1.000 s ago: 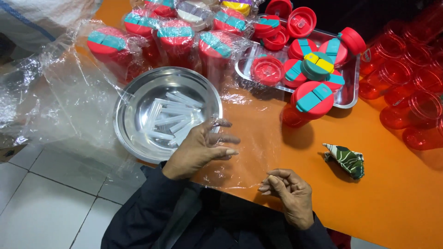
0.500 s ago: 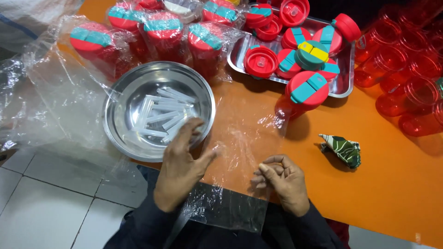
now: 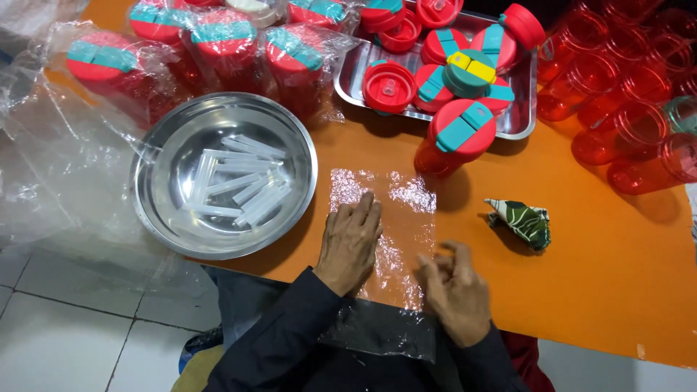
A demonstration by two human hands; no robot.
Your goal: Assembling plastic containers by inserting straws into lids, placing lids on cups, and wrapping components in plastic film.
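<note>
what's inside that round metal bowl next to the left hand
The round metal bowl holds a loose pile of clear plastic straws lying flat and crossing one another. The bowl's floor beneath the pile is covered. The left hand rests outside it, on a clear plastic bag.

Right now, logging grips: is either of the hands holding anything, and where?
Left hand presses flat on the clear plastic bag; right hand pinches its right edge.

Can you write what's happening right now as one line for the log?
left hand: flat on clear plastic bag | right hand: at bag's edge | steel bowl: clear straws | orange table
</note>
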